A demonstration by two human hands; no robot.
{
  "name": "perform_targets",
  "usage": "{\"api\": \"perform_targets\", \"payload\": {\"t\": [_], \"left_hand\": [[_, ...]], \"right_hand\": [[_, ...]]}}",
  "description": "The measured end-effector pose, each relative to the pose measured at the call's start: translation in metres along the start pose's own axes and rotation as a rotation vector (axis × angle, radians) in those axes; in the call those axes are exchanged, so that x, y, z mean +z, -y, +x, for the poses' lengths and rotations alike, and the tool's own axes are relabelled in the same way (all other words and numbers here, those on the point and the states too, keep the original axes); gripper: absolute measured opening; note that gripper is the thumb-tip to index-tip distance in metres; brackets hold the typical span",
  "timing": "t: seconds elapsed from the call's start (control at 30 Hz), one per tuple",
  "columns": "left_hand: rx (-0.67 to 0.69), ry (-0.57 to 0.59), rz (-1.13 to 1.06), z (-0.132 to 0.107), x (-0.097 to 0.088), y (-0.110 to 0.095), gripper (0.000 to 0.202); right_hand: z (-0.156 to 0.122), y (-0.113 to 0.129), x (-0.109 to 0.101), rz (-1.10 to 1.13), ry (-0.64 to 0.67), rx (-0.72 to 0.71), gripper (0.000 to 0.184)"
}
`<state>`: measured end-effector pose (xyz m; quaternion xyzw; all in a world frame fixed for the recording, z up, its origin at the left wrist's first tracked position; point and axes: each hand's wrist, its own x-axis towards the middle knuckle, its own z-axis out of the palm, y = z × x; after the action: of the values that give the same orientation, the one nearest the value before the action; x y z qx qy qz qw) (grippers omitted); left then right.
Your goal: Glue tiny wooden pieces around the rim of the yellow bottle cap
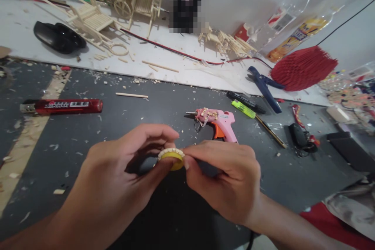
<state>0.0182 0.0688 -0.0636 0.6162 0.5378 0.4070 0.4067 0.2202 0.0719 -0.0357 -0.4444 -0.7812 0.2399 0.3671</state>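
A small yellow ring (172, 156) with a band of pale wooden bits glued round its rim is held between both hands above the dark floor mat (123, 125). My left hand (117, 179) pinches it from the left with thumb and fingers closed. My right hand (225, 179) pinches its right edge with thumb and forefinger pressed together. A pink hot glue gun (218, 122) with an orange trigger lies just beyond the hands.
A red lighter (63, 106) lies at left, a loose wooden stick (131, 95) beyond the hands. Green and black cutters (244, 106), a pencil (271, 131) and blue pliers (265, 88) lie at right. Stick-built carts (96, 17), black shoes (58, 37) and a red paper piece (303, 68) sit behind.
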Motion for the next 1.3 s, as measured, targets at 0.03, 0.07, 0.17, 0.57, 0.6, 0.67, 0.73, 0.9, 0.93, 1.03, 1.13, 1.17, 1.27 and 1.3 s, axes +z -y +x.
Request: {"api": "perform_targets", "payload": {"t": [0.03,0.07,0.17,0.57,0.6,0.67,0.73,0.9,0.93,1.03,1.13,1.17,1.27,1.3], "left_hand": [[-0.001,-0.001,-0.002,0.0001,0.0003,-0.0002,0.021],[-0.006,0.001,-0.003,0.0004,0.0005,-0.0005,0.021],[-0.019,0.008,-0.015,0.0019,0.0011,-0.0016,0.02],[0.004,0.018,-0.021,0.0009,-0.0009,0.0019,0.02],[-0.003,0.016,-0.031,0.0004,-0.0013,0.0023,0.019],[-0.025,0.013,-0.055,-0.0008,-0.0023,0.0035,0.019],[-0.059,0.019,-0.079,-0.0018,-0.0036,0.0051,0.022],[-0.065,0.054,-0.106,0.0023,-0.0056,0.0062,0.021],[-0.063,0.053,-0.107,0.0034,-0.0054,0.0056,0.02],[-0.069,0.058,-0.085,0.0037,-0.0042,0.0034,0.018],[-0.038,0.042,-0.026,-0.0003,-0.0031,0.0019,0.019],[-0.037,0.034,-0.004,-0.0016,-0.0028,0.0014,0.019],[-0.089,0.016,0.029,-0.0021,-0.0015,-0.0008,0.028],[-0.111,0.017,0.028,-0.001,-0.0008,-0.0018,0.032]], "right_hand": [[0.0,-0.0003,0.0003,0.001,-0.003,0.002,0.033],[0.0001,-0.0006,0.0005,0.005,-0.006,0.003,0.033],[0.0006,-0.0011,0.0009,0.015,-0.013,0.011,0.031],[0.0032,0.0016,0.0012,-0.025,-0.072,0.027,0.026],[0.0039,0.0017,0.0009,-0.017,-0.066,0.039,0.027],[0.0053,0.0013,-0.0004,0.033,-0.037,0.063,0.026],[0.0063,0.0001,-0.0021,0.098,0.002,0.07,0.024],[0.0084,-0.003,-0.0056,0.099,0.036,0.032,0.018],[0.0087,-0.003,-0.0061,0.09,0.048,0.025,0.019],[0.0085,-0.002,-0.0068,0.057,0.071,-0.002,0.024],[0.0065,-0.0012,-0.0054,0.041,0.058,-0.015,0.025],[0.0056,-0.0013,-0.0045,0.041,0.039,-0.019,0.024],[0.0035,-0.0019,-0.0014,0.042,-0.031,-0.041,0.024],[0.0032,-0.0019,-0.0006,0.043,-0.05,-0.048,0.023]]}}
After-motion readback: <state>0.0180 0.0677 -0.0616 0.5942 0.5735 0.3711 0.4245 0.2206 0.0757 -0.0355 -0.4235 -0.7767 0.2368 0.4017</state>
